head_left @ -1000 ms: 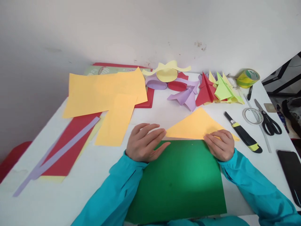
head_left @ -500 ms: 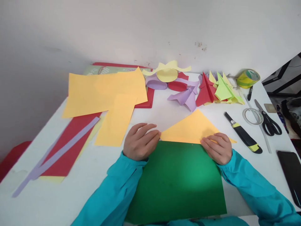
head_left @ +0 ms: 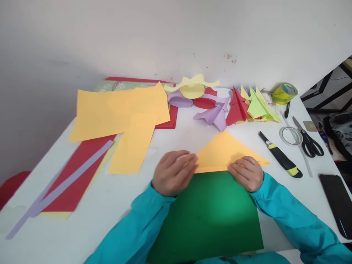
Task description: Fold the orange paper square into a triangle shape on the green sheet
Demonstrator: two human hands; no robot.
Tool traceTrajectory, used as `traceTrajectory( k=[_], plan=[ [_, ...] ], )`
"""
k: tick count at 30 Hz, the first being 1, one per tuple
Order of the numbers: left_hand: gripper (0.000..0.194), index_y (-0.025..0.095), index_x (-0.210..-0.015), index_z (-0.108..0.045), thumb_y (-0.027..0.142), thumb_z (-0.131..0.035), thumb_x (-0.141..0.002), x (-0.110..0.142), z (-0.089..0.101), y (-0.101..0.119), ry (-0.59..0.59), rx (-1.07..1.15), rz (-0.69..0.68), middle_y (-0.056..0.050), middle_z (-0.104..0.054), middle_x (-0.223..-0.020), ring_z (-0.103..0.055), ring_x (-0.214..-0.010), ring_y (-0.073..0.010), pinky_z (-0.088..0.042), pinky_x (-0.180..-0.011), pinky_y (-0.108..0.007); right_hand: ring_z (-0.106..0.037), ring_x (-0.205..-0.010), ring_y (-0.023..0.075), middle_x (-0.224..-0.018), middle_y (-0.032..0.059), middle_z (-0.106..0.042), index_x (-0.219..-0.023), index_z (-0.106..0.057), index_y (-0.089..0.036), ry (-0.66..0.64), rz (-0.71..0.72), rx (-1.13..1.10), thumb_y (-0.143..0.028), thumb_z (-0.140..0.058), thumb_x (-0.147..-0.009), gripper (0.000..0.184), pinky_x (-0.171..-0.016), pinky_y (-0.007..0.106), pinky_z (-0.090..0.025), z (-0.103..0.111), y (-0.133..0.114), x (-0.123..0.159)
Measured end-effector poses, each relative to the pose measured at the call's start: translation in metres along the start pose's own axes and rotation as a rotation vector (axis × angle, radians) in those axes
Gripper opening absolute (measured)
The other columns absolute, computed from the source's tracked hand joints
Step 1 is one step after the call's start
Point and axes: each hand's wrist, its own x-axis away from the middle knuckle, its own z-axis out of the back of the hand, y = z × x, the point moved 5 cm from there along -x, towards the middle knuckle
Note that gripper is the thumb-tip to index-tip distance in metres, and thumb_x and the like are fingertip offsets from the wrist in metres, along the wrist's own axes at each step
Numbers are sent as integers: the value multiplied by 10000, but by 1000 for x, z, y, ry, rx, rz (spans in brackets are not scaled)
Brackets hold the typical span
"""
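An orange sheet of paper (head_left: 220,152), folded into a triangle with its point away from me, lies at the far edge of a green sheet (head_left: 211,212). My left hand (head_left: 173,172) pinches the lower left part of the triangle between thumb and fingers. At its near edge, right of the middle, my right hand (head_left: 246,173) grips the paper, fingers curled. A narrow folded strip shows along the near edge between the hands. The left corner is hidden behind my left fingers.
Orange sheets (head_left: 121,113) and a red sheet (head_left: 82,168) with purple strips lie left. Paper planes (head_left: 238,106) stand at the back. A utility knife (head_left: 280,156), scissors (head_left: 308,141), a tape roll (head_left: 290,136), yellow tape (head_left: 284,92) and a phone (head_left: 336,203) lie right.
My left hand has moved right along the paper's near edge. A narrow fold now shows there. My right hand stays near the same spot on the paper, and the view has shifted slightly.
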Motion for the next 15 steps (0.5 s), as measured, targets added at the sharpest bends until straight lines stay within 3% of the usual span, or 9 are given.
traceTrajectory(
  k=[5,15],
  plan=[
    [110,141,-961,-589,120,-542,-864,5,-25,39,-142,109,-143,-59,-698,-849,-635,-790,-185,-472,-622,-304,-611,-798,181,-825,92,-709,-880,-670,-55,-27,47,-53,-63,-487,-878,183,-650,330,-481,-3,-12,-9],
    [135,126,-845,-610,92,-485,-880,4,-35,57,-164,91,-170,-69,-663,-740,-584,-684,-166,-413,-557,-303,-586,-761,152,-744,54,-680,-811,-667,-90,-41,53,-66,-84,-525,-873,155,-635,304,-457,-9,-20,-14]
  ],
)
